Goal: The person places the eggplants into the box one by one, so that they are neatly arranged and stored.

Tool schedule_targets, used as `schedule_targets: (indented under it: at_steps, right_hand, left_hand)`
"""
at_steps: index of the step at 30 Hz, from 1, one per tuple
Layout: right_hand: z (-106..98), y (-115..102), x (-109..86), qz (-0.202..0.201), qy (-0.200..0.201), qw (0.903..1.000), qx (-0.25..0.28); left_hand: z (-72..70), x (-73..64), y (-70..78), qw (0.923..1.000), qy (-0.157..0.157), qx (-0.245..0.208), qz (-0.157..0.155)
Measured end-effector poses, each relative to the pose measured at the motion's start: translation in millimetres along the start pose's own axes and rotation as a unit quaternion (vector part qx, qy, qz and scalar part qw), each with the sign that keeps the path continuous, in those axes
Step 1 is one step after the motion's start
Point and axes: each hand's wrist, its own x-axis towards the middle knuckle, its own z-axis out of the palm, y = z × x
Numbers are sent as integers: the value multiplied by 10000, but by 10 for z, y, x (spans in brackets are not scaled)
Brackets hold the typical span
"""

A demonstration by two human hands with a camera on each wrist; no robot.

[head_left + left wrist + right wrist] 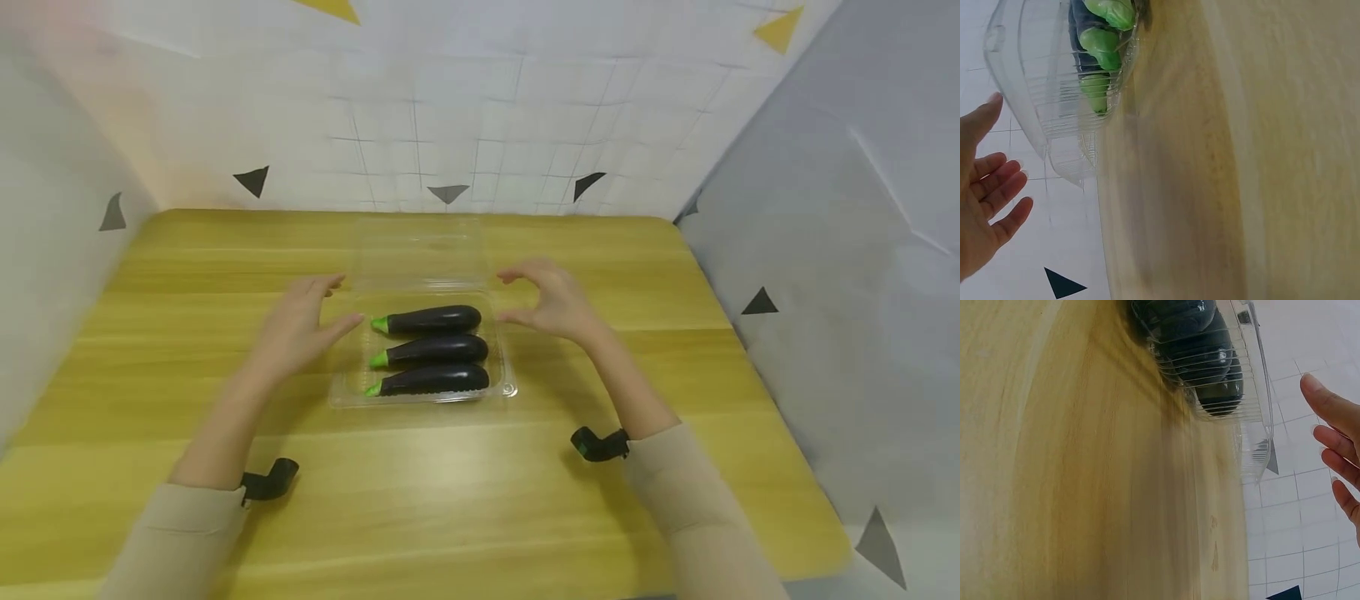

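A clear plastic clamshell box (348, 387) sits on the table with its lid (420, 254) folded back toward the wall. Three dark eggplants lie side by side in it: a far one (442, 319), a middle one (442, 350) and a near one (442, 379), their green stem ends to the left. My left hand (296, 325) hovers at the box's left side, thumb and fingers spread apart. On the right side, my right hand (551, 302) hovers likewise, thumb apart from bent fingers. Both wrist views show a gap between each hand (988, 187) (1338, 437) and the box.
The wooden table (450, 500) meets a white wall (465, 108) behind the box and a grey panel (840, 250) on the right. Each wrist carries a small black camera, one on the left (272, 481) and one on the right (598, 444).
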Motion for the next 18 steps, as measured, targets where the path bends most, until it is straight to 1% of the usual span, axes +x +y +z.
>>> schedule_targets:
  at_steps: [5,8,12,18]
  right_hand:
    - [50,12,36,138,-30,9998,155]
    - [45,32,16,243,-19,9997,87]
    - [45,47,4,282,-3,9996,-11]
    - [90,32,72,418,-50,9990,-123]
  left_hand:
    - [15,35,-37,9999,20,-114,-59]
    - [46,75,-28,9998,16,-208,-69]
    - [74,109,-29,9995,22,-293,-117]
    - [69,123,-87,9993,3,-314,-206]
